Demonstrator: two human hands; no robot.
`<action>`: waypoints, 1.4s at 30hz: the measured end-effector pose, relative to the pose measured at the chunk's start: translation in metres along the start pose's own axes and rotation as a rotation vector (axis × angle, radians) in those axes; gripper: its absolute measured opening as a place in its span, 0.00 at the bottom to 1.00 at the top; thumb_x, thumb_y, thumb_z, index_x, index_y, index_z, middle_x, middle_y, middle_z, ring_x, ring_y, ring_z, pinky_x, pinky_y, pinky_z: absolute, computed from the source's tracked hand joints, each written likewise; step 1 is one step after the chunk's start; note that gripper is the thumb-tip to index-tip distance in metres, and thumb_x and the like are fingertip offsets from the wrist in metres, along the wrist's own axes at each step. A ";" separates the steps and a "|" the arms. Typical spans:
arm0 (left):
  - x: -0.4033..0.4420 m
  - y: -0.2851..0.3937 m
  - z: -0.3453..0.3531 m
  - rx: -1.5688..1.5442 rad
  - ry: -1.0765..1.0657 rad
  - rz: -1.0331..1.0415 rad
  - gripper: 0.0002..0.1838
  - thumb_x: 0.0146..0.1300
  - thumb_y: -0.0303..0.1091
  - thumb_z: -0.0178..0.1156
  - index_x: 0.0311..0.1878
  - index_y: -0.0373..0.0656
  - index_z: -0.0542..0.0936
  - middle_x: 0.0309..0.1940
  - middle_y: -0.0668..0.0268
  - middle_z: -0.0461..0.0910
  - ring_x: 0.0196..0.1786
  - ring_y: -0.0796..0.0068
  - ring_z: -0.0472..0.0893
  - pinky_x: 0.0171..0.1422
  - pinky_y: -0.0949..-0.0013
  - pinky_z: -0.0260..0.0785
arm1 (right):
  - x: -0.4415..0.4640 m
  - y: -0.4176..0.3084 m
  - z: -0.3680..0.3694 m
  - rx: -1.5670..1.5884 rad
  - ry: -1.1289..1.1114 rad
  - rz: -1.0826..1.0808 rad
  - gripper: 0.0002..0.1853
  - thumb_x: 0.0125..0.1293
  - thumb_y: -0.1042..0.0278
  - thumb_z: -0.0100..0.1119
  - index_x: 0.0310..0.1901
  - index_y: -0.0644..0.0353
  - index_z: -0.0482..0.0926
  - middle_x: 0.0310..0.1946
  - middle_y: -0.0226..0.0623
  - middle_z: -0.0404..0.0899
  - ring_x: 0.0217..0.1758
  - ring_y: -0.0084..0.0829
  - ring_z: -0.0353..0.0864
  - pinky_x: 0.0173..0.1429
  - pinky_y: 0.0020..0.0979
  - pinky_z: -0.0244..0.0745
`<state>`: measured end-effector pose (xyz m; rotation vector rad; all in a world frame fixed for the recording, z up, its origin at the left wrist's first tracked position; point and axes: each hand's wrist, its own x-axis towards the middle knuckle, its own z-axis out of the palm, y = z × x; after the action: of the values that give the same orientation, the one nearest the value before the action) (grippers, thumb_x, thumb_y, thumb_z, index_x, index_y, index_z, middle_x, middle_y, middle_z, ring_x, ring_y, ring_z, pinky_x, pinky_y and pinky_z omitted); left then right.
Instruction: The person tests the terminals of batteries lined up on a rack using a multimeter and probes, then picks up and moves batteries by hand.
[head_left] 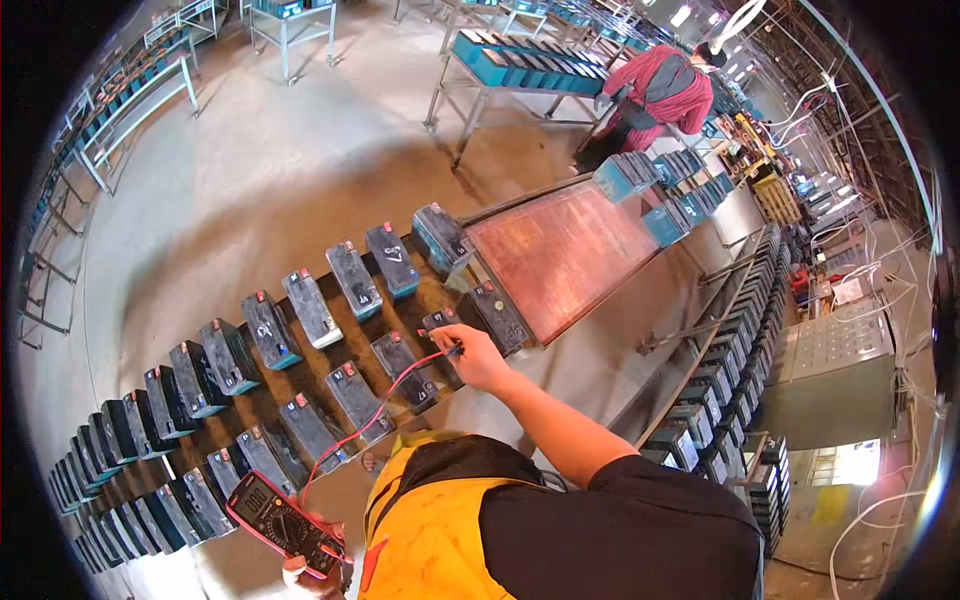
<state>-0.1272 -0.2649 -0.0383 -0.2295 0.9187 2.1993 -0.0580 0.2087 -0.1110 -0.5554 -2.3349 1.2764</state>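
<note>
Red lead point(384, 400) in right hand point(476, 360), fingers point(450, 337) tight, multimeter point(282, 522) in left hand point(316, 585)

Bright light washes the floor point(250, 130), a broad shadow crossing it; ceiling lamps point(682, 16) glow, glare streaks the right edge, fisheye distortion bends the black-cornered view.

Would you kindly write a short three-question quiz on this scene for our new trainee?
1. Which of the worker's hands holds the multimeter?
2. True or false: the lead running from the multimeter toward the right hand is green.
3. The right hand is at: (a) the bare reddish board, (b) a row of batteries, (c) the floor.

Key:
1. The left hand.
2. False; it is red.
3. b.
</note>
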 end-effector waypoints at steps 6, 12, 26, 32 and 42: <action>0.008 -0.024 0.004 -0.065 -0.110 0.042 0.58 0.57 0.44 0.77 0.90 0.44 0.60 0.62 0.51 0.86 0.53 0.44 0.88 0.34 0.52 0.91 | 0.023 0.012 0.003 0.017 -0.052 -0.041 0.13 0.71 0.84 0.67 0.55 0.64 0.87 0.41 0.43 0.88 0.46 0.41 0.87 0.60 0.37 0.82; 0.033 -0.027 0.032 0.013 -0.110 -0.032 0.58 0.58 0.44 0.77 0.90 0.45 0.60 0.63 0.51 0.87 0.53 0.44 0.88 0.35 0.53 0.90 | 0.029 0.009 -0.007 0.068 0.028 -0.095 0.10 0.72 0.72 0.71 0.52 0.61 0.88 0.48 0.48 0.89 0.52 0.55 0.88 0.60 0.46 0.83; 0.074 -0.041 0.062 0.080 -0.199 -0.129 0.57 0.59 0.44 0.76 0.91 0.45 0.60 0.63 0.52 0.87 0.52 0.46 0.89 0.35 0.54 0.89 | -0.038 0.054 -0.092 0.087 0.162 0.088 0.08 0.70 0.83 0.67 0.48 0.64 0.82 0.54 0.46 0.91 0.56 0.39 0.89 0.64 0.38 0.82; 0.072 -0.031 0.052 0.080 -0.228 -0.144 0.57 0.60 0.44 0.76 0.91 0.45 0.60 0.63 0.52 0.87 0.51 0.46 0.89 0.36 0.54 0.88 | -0.050 0.041 -0.076 0.129 0.187 0.151 0.06 0.73 0.82 0.67 0.46 0.64 0.81 0.53 0.45 0.90 0.58 0.39 0.90 0.65 0.37 0.82; 0.029 0.015 -0.023 -0.010 -0.199 -0.133 0.61 0.57 0.43 0.74 0.92 0.43 0.55 0.74 0.46 0.80 0.56 0.37 0.90 0.44 0.41 0.94 | -0.046 -0.003 -0.012 0.145 0.137 0.039 0.06 0.70 0.86 0.64 0.42 0.64 0.77 0.48 0.46 0.89 0.55 0.37 0.89 0.65 0.38 0.82</action>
<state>-0.1605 -0.2714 -0.0585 -0.0717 0.7608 2.0619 -0.0141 0.1907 -0.1102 -0.6220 -2.1102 1.3677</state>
